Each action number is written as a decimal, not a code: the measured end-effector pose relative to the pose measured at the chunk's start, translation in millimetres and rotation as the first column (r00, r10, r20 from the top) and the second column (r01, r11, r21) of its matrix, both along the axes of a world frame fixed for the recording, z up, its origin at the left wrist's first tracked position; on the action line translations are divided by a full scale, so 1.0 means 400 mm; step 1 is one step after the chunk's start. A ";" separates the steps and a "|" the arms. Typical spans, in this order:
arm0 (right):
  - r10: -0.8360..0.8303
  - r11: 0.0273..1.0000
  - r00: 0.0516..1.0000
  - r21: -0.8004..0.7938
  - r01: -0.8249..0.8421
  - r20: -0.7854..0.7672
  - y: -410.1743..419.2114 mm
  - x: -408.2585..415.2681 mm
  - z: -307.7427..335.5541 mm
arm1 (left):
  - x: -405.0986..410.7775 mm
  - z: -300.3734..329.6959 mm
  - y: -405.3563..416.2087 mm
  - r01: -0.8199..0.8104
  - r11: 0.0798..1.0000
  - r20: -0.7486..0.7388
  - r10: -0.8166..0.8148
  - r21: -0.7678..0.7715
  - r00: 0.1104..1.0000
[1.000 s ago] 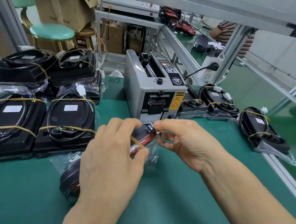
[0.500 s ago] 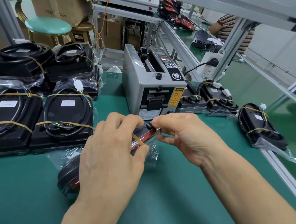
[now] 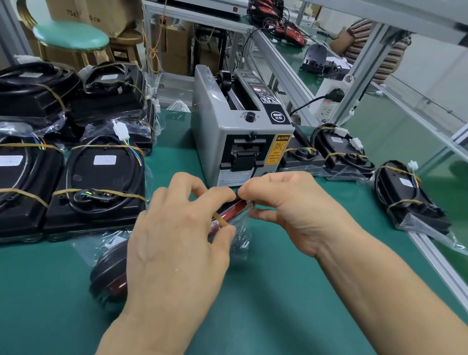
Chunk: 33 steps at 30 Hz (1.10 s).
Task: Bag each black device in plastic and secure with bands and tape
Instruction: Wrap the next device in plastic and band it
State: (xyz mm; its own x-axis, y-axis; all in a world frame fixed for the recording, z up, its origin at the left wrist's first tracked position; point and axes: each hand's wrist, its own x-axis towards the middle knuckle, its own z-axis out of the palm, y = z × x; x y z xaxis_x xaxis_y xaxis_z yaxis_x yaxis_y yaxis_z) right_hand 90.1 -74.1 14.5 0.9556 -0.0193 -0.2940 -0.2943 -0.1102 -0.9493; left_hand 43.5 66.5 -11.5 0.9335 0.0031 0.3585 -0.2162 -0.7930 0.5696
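Judging from the head view, the bagged black device (image 3: 108, 276) on the tabletop (image 3: 274, 297) looks stiff under slippery film, best held by its edges. My left hand (image 3: 174, 251) grips it, thumb on a rubber band (image 3: 221, 221); my right hand (image 3: 291, 209) pinches the far end.

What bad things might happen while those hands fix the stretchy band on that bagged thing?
1. The rubber band is stretched between the left hand and right hand; it might slip off the fingertips and snap back.
2. The plastic bag bunches loosely at the device's end, so the band may pinch or tear it.
3. The hands work right in front of the tape dispenser; a knuckle might bump its cutter slot.
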 end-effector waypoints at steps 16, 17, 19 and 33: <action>-0.078 0.996 0.990 -0.032 0.082 0.121 -0.030 0.001 -0.019 | -0.011 -0.011 -0.012 0.014 0.995 0.099 -0.024 0.099 0.995; -0.085 0.995 0.991 0.067 0.078 0.105 -0.036 0.000 -0.022 | -0.009 -0.012 -0.009 0.010 0.996 0.103 -0.019 0.090 0.994; -0.034 0.997 0.992 0.066 0.026 0.123 -0.035 -0.005 -0.030 | -0.007 -0.013 -0.006 0.005 0.999 0.101 -0.010 0.054 0.995; 0.083 0.995 0.972 0.043 -0.095 0.222 -0.002 -0.006 -0.113 | 0.020 -0.034 0.014 0.060 0.940 0.164 -0.122 0.337 0.979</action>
State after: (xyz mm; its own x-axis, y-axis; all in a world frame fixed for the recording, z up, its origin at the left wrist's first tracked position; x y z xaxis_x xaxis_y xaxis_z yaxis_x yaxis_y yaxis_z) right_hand 87.8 -75.0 -30.5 0.9940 0.0787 -0.0754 -0.0696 -0.0745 -0.9948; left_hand 51.5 72.0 -25.1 0.8442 -0.2255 0.4863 -0.3706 -0.9010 0.2255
